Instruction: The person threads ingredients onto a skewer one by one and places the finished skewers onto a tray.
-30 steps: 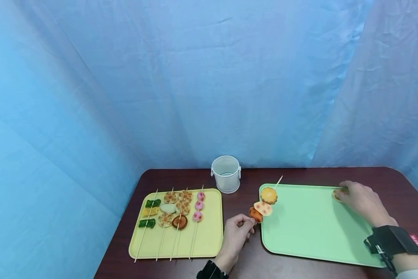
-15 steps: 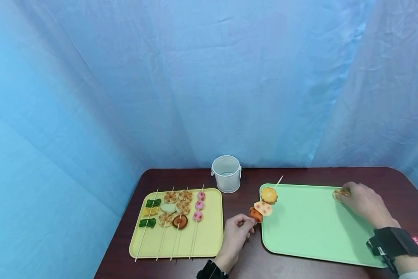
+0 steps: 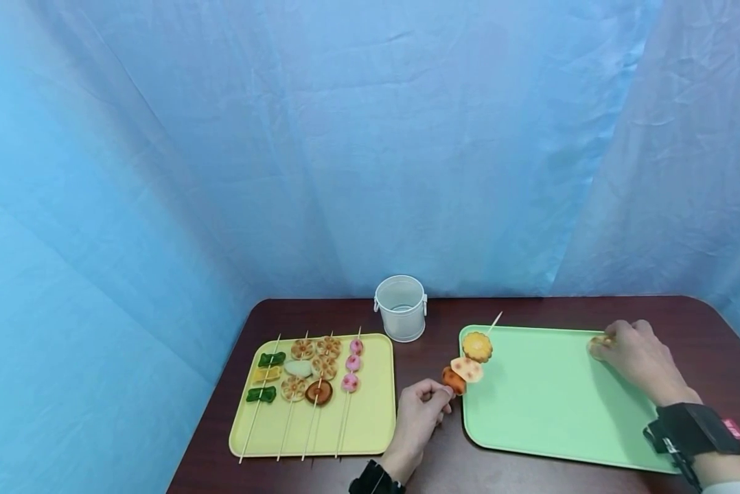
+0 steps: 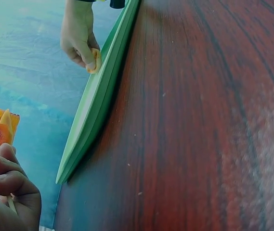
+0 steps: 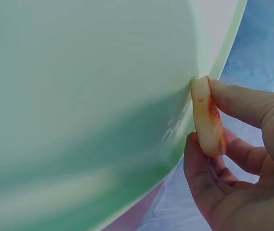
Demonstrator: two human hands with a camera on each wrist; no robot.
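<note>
My left hand (image 3: 418, 418) grips a skewer (image 3: 495, 322) near the green tray's left edge, its tip slanting up and away. On the skewer sit a brown-orange piece (image 3: 453, 381) at the fingers, a pale spotted slice (image 3: 467, 370) and a yellow scalloped round (image 3: 478, 347). At the far right corner of the green tray (image 3: 549, 405), my right hand (image 3: 642, 363) pinches a round, pale food slice (image 5: 205, 118) between thumb and fingers. The right wrist view has the slice on edge right at the tray's rim, with reddish browning on one face.
Left of my left hand lies a yellow tray (image 3: 373, 432) with several food skewers, their sticks reaching over its front edge. A small white bucket (image 3: 401, 322) stands at the back between the trays. A blue curtain (image 3: 407, 137) hangs behind the dark table (image 3: 438, 466).
My right hand has turned slightly around the slice, which now shows less of its patterned face in the head view. The left hand and its skewer have stayed nearly still.
</note>
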